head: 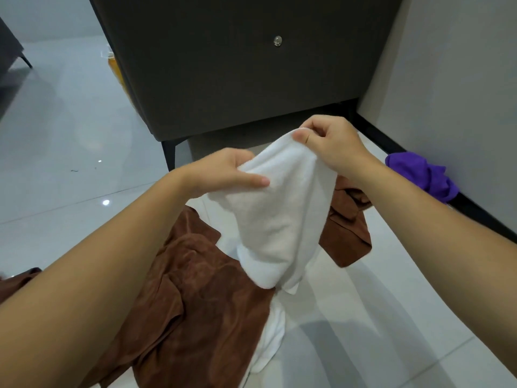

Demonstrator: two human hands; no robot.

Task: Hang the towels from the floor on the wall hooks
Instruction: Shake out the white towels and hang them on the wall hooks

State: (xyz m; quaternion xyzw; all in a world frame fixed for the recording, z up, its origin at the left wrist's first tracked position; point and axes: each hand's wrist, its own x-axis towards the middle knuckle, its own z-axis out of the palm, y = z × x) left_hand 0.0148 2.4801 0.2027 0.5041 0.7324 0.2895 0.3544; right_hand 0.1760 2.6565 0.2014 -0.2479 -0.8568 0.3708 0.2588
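Both hands grip the white towel (pixel 279 208) above the brown towel (pixel 195 298): left hand (pixel 226 172) pinching its edge, right hand (pixel 327 141) its top.

Towels and hook
White towel (pixel 274 219) held up by top edge, draping; brown towel (pixel 195 298) and second brown towel (pixel 347 228) crumpled on floor (pixel 70 135); purple towel (pixel 422 175) bunched by wall (pixel 447 79); round metal hook (pixel 277 41) on dark panel (pixel 223 65).

The hook (pixel 277 41) sat on the front of the cabinet (pixel 237 79). The held towel (pixel 279 214) hung before the cabinet, above the floor (pixel 70 135), with the left hand (pixel 223 172) gripping its left edge and the right hand (pixel 327 138) pinching its top, nearer the cabinet. Farther out from the cabinet a spread towel (pixel 195 298) lay on the floor, a smaller towel (pixel 349 228) lay to its right, and a crumpled towel (pixel 425 175) lay right of the cabinet against the wall (pixel 447 79).
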